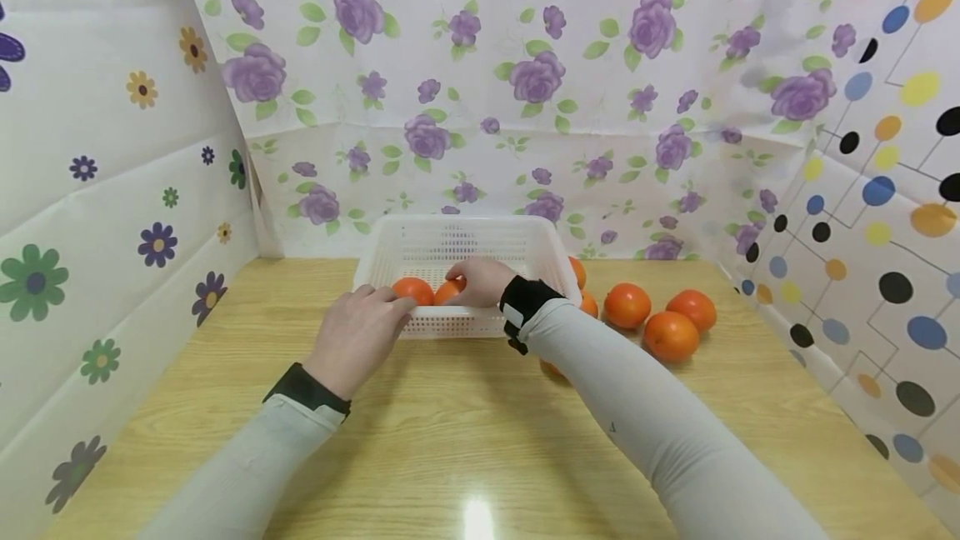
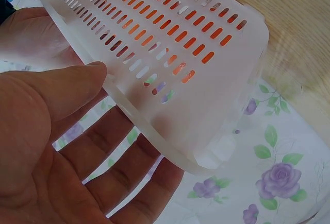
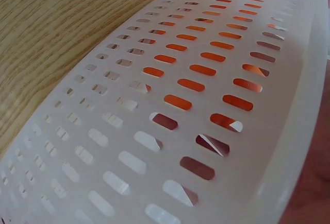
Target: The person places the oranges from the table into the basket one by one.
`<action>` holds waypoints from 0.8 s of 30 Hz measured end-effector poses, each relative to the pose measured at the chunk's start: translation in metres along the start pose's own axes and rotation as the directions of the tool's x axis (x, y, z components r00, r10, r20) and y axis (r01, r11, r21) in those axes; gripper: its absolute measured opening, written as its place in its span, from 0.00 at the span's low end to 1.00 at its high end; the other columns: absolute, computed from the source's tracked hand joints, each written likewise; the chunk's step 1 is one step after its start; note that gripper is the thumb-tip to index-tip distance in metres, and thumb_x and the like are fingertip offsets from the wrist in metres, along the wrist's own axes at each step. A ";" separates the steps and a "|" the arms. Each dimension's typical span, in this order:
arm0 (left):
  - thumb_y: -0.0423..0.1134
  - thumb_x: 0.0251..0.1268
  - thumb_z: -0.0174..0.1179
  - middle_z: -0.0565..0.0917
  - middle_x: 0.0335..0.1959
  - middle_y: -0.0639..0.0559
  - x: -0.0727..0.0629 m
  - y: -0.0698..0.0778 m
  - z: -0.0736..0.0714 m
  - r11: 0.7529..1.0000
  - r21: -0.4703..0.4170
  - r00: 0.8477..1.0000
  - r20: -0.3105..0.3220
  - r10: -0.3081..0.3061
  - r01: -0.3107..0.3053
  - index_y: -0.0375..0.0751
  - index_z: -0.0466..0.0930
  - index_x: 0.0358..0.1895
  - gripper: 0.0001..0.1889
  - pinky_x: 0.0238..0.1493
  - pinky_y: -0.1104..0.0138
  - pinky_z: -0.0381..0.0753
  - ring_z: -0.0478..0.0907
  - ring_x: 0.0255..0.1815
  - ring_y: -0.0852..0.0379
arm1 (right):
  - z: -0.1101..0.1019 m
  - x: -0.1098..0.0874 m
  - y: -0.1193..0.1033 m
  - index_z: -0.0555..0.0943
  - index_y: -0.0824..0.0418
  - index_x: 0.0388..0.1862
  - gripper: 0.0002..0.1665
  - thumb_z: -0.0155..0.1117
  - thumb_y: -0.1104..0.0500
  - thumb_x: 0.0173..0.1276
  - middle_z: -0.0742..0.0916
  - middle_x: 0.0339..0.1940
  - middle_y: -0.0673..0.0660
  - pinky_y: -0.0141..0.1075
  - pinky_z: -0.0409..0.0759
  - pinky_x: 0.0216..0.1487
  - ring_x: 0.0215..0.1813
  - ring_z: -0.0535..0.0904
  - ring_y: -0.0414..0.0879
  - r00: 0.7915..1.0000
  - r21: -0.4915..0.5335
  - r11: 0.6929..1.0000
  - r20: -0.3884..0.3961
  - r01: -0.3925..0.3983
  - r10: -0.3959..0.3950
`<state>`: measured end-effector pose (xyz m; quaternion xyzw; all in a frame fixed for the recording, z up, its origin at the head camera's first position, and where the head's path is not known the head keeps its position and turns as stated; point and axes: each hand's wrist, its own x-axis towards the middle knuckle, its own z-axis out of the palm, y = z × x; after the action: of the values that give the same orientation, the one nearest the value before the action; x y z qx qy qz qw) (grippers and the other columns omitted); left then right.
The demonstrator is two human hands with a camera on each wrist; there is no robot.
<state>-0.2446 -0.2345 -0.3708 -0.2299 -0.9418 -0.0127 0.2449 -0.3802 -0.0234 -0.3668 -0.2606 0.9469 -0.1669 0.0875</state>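
Observation:
A white perforated plastic basket (image 1: 450, 325) stands on the table. My left hand (image 1: 360, 327) holds its near rim at the left corner; in the left wrist view the thumb lies on the outer side of the rim and the fingers reach behind it. Inside the basket, my right hand (image 1: 486, 282) grips an orange-red tomato (image 1: 450, 291) near the front wall. Another tomato (image 1: 413, 290) lies just left of it. In the right wrist view the basket wall (image 3: 67, 147) covers most of the frame, and orange-red shows through its slots.
Several tomatoes (image 1: 671, 336) lie on the wooden table (image 1: 420, 440) right of the basket, some partly behind the right forearm (image 1: 622, 390). Behind the basket hangs a sheet with purple flowers (image 1: 536, 77). Patterned sheets close off both sides.

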 end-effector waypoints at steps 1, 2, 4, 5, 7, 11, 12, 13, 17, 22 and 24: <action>0.37 0.65 0.82 0.92 0.43 0.45 0.000 0.000 0.000 1.000 0.000 1.000 0.001 -0.001 0.001 0.46 0.92 0.51 0.14 0.37 0.56 0.84 0.81 0.34 0.45 | 0.000 0.000 0.000 0.85 0.62 0.71 0.31 0.80 0.49 0.74 0.90 0.64 0.59 0.46 0.79 0.71 0.58 0.83 0.52 1.000 0.007 1.000 0.004 -0.005 0.005; 0.37 0.65 0.82 0.92 0.43 0.45 0.000 0.000 0.000 1.000 -0.001 1.000 0.000 -0.002 0.002 0.46 0.92 0.51 0.14 0.37 0.56 0.84 0.81 0.34 0.45 | 0.000 0.000 0.000 0.85 0.62 0.71 0.31 0.79 0.50 0.74 0.90 0.64 0.59 0.46 0.79 0.71 0.58 0.83 0.52 1.000 0.012 1.000 0.008 -0.008 0.008; 0.37 0.65 0.82 0.92 0.43 0.45 0.000 0.000 0.000 1.000 -0.002 1.000 0.000 -0.001 0.001 0.46 0.92 0.51 0.13 0.37 0.56 0.84 0.81 0.33 0.45 | 0.000 0.000 0.000 0.85 0.63 0.71 0.31 0.79 0.51 0.75 0.90 0.64 0.60 0.46 0.79 0.71 0.58 0.83 0.53 1.000 0.023 1.000 0.015 -0.013 0.012; 0.37 0.66 0.82 0.92 0.43 0.45 0.000 0.000 0.000 1.000 -0.002 1.000 -0.002 -0.001 0.001 0.46 0.92 0.51 0.13 0.37 0.56 0.84 0.81 0.33 0.45 | 0.000 0.001 0.000 0.85 0.63 0.71 0.31 0.79 0.51 0.75 0.89 0.65 0.60 0.46 0.79 0.72 0.59 0.83 0.53 1.000 0.031 0.999 0.018 -0.019 0.018; 0.37 0.66 0.81 0.92 0.43 0.45 0.000 0.000 0.000 1.000 -0.001 1.000 -0.004 0.002 -0.002 0.46 0.92 0.51 0.13 0.36 0.56 0.84 0.81 0.33 0.45 | 0.001 0.002 0.000 0.85 0.63 0.71 0.30 0.79 0.52 0.75 0.89 0.65 0.60 0.46 0.78 0.73 0.60 0.83 0.53 0.999 0.037 0.999 0.026 -0.028 0.027; 0.37 0.66 0.81 0.92 0.43 0.45 0.000 -0.001 0.001 1.000 -0.003 1.000 -0.006 0.005 -0.005 0.46 0.92 0.51 0.13 0.36 0.56 0.84 0.81 0.33 0.46 | 0.002 0.004 0.001 0.85 0.62 0.71 0.30 0.79 0.52 0.75 0.89 0.67 0.59 0.46 0.77 0.74 0.61 0.83 0.53 0.998 0.049 0.998 0.037 -0.051 0.049; 0.37 0.66 0.81 0.92 0.43 0.45 0.000 -0.001 0.001 1.000 -0.003 1.000 -0.006 0.006 -0.006 0.46 0.92 0.51 0.13 0.36 0.56 0.84 0.81 0.33 0.46 | 0.002 0.004 0.001 0.85 0.62 0.71 0.30 0.79 0.52 0.75 0.89 0.67 0.59 0.46 0.77 0.74 0.62 0.83 0.53 0.998 0.054 0.997 0.040 -0.055 0.053; 0.37 0.66 0.82 0.92 0.43 0.45 0.000 -0.001 0.001 1.000 -0.004 1.000 -0.006 0.006 -0.006 0.46 0.92 0.51 0.13 0.36 0.56 0.84 0.81 0.33 0.46 | 0.002 0.004 0.001 0.85 0.62 0.72 0.31 0.79 0.52 0.75 0.89 0.67 0.59 0.47 0.77 0.75 0.62 0.83 0.53 0.998 0.056 0.997 0.040 -0.057 0.055; 0.38 0.66 0.81 0.92 0.43 0.46 0.000 0.000 0.000 1.000 -0.003 1.000 -0.008 0.006 -0.006 0.47 0.92 0.52 0.13 0.37 0.56 0.84 0.81 0.34 0.46 | 0.001 0.001 -0.001 0.85 0.63 0.72 0.31 0.79 0.53 0.75 0.88 0.68 0.60 0.47 0.77 0.75 0.63 0.83 0.54 0.998 0.059 0.997 0.039 -0.055 0.053; 0.37 0.66 0.82 0.92 0.42 0.46 0.000 0.001 -0.002 1.000 0.002 1.000 -0.008 0.007 -0.007 0.46 0.92 0.51 0.13 0.36 0.56 0.84 0.81 0.34 0.46 | -0.003 -0.005 -0.006 0.84 0.63 0.72 0.30 0.78 0.54 0.76 0.88 0.69 0.60 0.46 0.77 0.75 0.63 0.83 0.54 0.998 0.042 0.998 0.037 -0.045 0.044; 0.37 0.65 0.82 0.92 0.42 0.46 -0.001 0.001 -0.002 1.000 0.003 1.000 -0.007 0.007 -0.007 0.46 0.92 0.51 0.13 0.36 0.56 0.84 0.81 0.34 0.46 | -0.004 -0.008 -0.009 0.84 0.63 0.73 0.30 0.78 0.54 0.76 0.88 0.69 0.60 0.46 0.77 0.75 0.63 0.83 0.54 0.998 0.035 0.998 0.038 -0.042 0.041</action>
<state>-0.2429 -0.2342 -0.3693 -0.2330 -0.9400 -0.0113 0.2488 -0.3707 -0.0252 -0.3590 -0.2424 0.9471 -0.1772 0.1133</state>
